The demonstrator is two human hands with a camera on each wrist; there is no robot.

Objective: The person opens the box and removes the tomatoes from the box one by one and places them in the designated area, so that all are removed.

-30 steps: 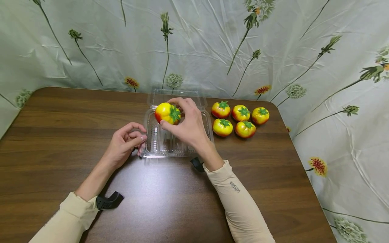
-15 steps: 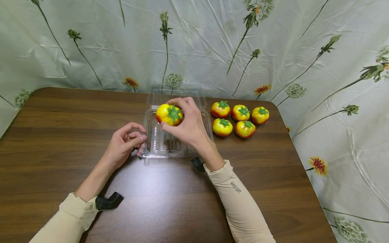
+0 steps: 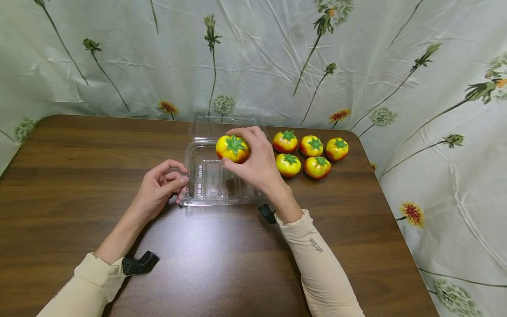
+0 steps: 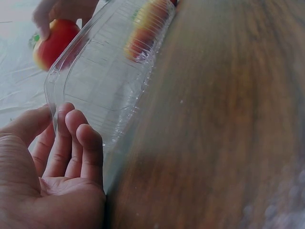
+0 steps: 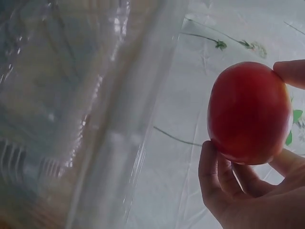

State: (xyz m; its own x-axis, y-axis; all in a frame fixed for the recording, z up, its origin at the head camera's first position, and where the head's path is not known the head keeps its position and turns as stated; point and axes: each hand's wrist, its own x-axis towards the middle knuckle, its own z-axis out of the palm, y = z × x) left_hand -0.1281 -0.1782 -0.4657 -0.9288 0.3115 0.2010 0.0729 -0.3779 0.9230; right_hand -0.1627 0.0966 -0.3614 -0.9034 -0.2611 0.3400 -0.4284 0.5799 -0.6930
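Observation:
My right hand (image 3: 257, 160) holds a shiny yellow-and-red toy tomato (image 3: 229, 152) between thumb and fingers, over the back of a clear plastic clamshell container (image 3: 202, 203). Its green leaf cap faces up toward the head camera; the right wrist view shows the red underside of the tomato (image 5: 250, 114). My left hand (image 3: 162, 187) is at the container's left front side. In the left wrist view the rim of the container (image 4: 71, 59) runs between the thumb and curled fingers of my left hand (image 4: 62, 167). The container's lid (image 3: 222, 127) lies open toward the back.
Several more toy tomatoes (image 3: 317, 167) sit in two rows right of the container. All stand on a brown wooden table (image 3: 222, 264). A flower-printed pale cloth (image 3: 253, 57) hangs close behind the table and along its right side.
My right hand has moved a little to the right with the tomato, which has turned so its leaf cap faces more upward. The left hand stays at the container's edge.

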